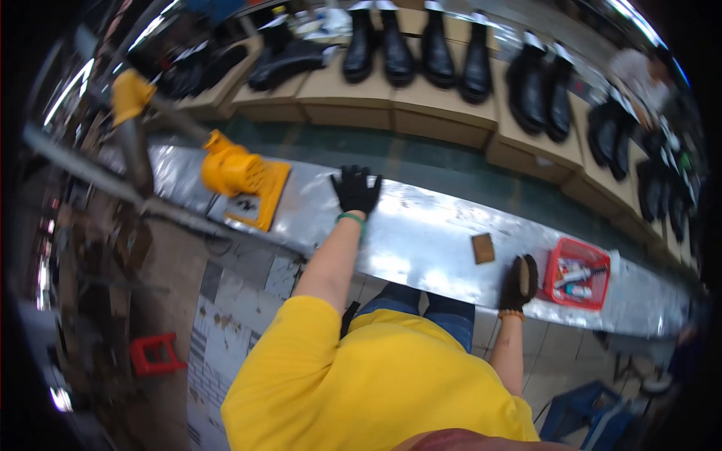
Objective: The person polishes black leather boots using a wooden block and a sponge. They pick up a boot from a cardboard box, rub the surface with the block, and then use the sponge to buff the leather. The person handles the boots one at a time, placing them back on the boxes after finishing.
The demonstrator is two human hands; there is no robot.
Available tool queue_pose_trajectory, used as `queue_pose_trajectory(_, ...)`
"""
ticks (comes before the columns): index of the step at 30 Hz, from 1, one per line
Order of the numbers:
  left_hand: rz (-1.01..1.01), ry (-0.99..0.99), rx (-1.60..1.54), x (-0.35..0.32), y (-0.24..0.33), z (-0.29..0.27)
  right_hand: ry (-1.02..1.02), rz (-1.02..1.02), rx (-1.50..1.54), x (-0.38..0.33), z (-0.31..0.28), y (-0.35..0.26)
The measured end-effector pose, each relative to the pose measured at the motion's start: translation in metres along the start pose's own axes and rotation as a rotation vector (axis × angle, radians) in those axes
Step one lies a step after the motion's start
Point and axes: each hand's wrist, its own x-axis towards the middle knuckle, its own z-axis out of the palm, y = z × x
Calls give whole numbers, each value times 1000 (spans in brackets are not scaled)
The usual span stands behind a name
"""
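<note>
My left hand (pixel 356 191), in a black glove with the fingers spread, is over the far edge of the shiny metal bench (pixel 406 248), and nothing is in it. My right hand (pixel 513 295), in a dark glove, is at the bench's near edge, closed round an oblong thing (pixel 525 276) with a tan face and dark rim. Its exact kind is unclear. Just left of that hand lies a flat brown square piece (pixel 483 248). A red plastic basket (pixel 553 282) stands to its right, with tubes and small bottles inside.
A yellow machine (pixel 237 169) on a yellow base stands at the bench's left. Beyond the green conveyor belt (pixel 353 146), black boots (pixel 436 56) stand on cardboard boxes (pixel 444 113). A red stool (pixel 156 353) is on the floor at left. Another person (pixel 639 79) is at the far right.
</note>
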Motion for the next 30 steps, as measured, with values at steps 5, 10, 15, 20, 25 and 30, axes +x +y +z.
queue_pose_trajectory(5, -28, -15, 21, -3, 5, -2, -22, 83, 148, 1, -2, -5)
queue_pose_trajectory(10, -52, -80, 3, -5, 8, -21, -70, 115, 160, 2, -1, 1)
queue_pose_trajectory(15, -59, -79, -14, -4, 9, -22, -77, 126, 177, 3, -1, 2)
queue_pose_trajectory(20, -60, -94, -19, -4, 9, -25, -32, 106, 176, 7, -2, -10)
queue_pose_trajectory(25, -58, -84, -28, -5, 9, -25, -99, 88, 149, 5, -5, -7)
queue_pose_trajectory(30, -47, -63, -33, -3, 8, -24, -62, 66, 131, 7, -6, -14)
